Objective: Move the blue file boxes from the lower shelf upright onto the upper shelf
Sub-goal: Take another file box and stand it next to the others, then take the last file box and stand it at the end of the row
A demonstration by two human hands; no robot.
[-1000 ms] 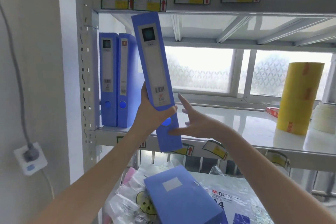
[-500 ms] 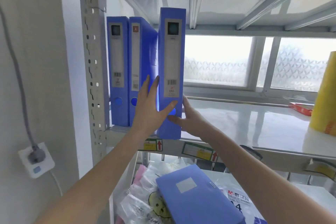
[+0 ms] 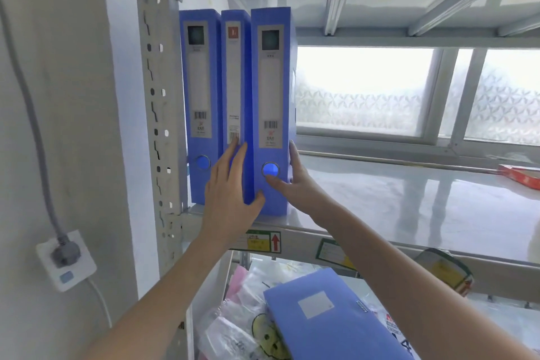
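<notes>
Three blue file boxes stand upright at the left end of the upper shelf point(image 3: 409, 213). The rightmost box point(image 3: 271, 96) sits flush against the middle box point(image 3: 235, 82), with the left box point(image 3: 200, 82) beside the post. My left hand point(image 3: 230, 199) lies flat against the lower fronts of the middle and rightmost boxes, thumb on the rightmost one. My right hand point(image 3: 292, 181) presses that box's right side, thumb near its round finger hole. On the lower shelf another blue file box point(image 3: 330, 318) lies flat on plastic bags.
A perforated metal shelf post point(image 3: 157, 126) stands at the left, next to a wall socket with a grey plug point(image 3: 65, 257). A red packet point(image 3: 520, 177) lies at the far right of the upper shelf. Plastic bags point(image 3: 239, 327) fill the lower shelf.
The box that I held tilted in front of the shelf now stands upright on it, pushed left against the other two. The view has moved closer to the shelf.
</notes>
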